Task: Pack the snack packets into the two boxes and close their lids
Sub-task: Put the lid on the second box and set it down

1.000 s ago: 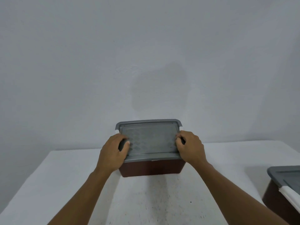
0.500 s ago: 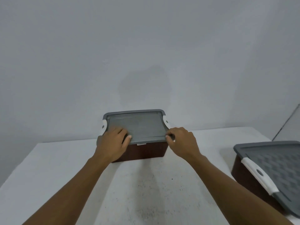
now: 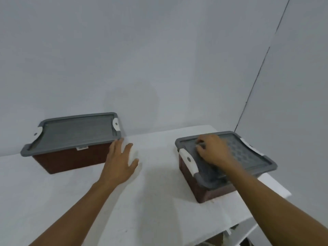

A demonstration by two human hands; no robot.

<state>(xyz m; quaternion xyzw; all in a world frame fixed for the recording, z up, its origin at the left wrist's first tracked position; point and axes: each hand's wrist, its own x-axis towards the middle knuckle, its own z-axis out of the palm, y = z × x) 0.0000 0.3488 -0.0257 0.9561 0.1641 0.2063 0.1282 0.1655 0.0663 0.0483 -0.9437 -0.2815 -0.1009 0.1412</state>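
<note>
A person's left hand (image 3: 119, 165) hovers spread open and empty above a white tabletop (image 3: 156, 201), just right of a brown box (image 3: 71, 158) whose grey lid (image 3: 74, 132) sits on. The right hand (image 3: 212, 150) rests curled on the grey lid (image 3: 245, 153) of a second brown box (image 3: 209, 190); blur hides whether it grips anything. No snack packets are visible, presumably inside. That box sits near the tabletop's edge, so uneven pressing could leave a clasp (image 3: 188, 161) unlatched or push it off.
</note>
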